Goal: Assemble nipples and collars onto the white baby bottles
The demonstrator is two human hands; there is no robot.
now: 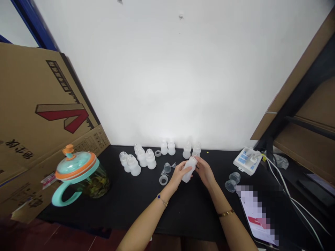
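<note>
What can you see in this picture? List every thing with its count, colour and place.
held bottle: one, frosted white, above table's middle
standing bottles: about ten, frosted white, table's back
rings: two, clear, left of held bottle
clear caps: two, transparent, right of held bottle
jug: one, teal and orange, table's left
cardboard box: one, brown, far left
power strip: one, white, far right
table: one, black, underneath everything
left hand: one, bare, on bottle's body
right hand: one, bare, at bottle's top
</note>
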